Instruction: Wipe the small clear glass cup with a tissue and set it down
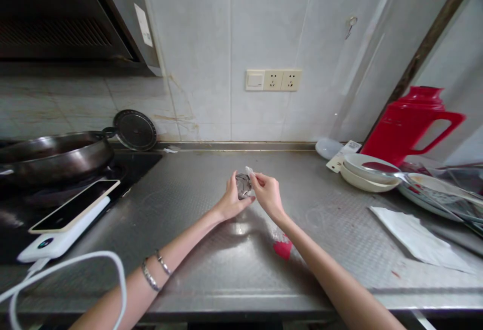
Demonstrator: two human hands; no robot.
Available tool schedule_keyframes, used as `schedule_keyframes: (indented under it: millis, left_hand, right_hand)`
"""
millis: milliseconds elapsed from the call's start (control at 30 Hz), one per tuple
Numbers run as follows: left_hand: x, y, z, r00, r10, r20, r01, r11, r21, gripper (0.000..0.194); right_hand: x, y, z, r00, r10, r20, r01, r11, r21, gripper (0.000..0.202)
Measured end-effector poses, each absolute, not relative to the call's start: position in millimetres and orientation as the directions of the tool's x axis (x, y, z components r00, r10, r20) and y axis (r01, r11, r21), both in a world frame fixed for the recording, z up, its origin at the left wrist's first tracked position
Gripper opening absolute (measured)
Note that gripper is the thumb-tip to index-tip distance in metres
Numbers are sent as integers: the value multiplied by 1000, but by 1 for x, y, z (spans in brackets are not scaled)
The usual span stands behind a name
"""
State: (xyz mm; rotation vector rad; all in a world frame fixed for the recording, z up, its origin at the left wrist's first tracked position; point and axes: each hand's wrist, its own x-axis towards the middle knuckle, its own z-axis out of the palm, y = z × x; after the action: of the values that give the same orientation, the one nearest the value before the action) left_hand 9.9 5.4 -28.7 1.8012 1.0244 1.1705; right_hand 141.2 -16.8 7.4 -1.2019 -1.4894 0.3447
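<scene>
Above the middle of the steel counter, my left hand (230, 202) is wrapped round a small grey, glossy object (243, 185) with dark markings; its exact kind I cannot make out. My right hand (267, 192) pinches a small white scrap (249, 170), tissue or thin plastic, against the object's upper right side. Both hands meet at this object, and the fingers cover part of it. On the counter below my right forearm lies a crumpled red piece of wrapper (283, 247), partly hidden by the arm.
At left, a steel pan (56, 156) sits on the black cooktop, near a phone (77, 206) on a white power bank (62, 232) with a looping cable. At right stand a red thermos (405, 126), stacked bowls (370, 181) and a paper napkin (417, 237). Wall sockets (282, 80) are behind.
</scene>
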Motion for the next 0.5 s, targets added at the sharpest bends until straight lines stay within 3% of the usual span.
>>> schedule_keyframes:
  millis: [167, 367, 500]
  left_hand:
    - [15, 3, -25, 116, 974, 195, 39, -201, 979, 51]
    - [17, 2, -18, 42, 996, 78, -334, -60, 941, 45]
    - [13, -3, -5, 96, 995, -9, -536, 59, 842, 42]
  right_hand:
    - [132, -18, 0, 159, 787, 595, 475, 468, -746, 45]
    - [110, -24, -11, 145, 704, 695, 419, 593, -688, 34]
    - [108, -22, -19, 34, 537, 843, 463, 739, -489, 32]
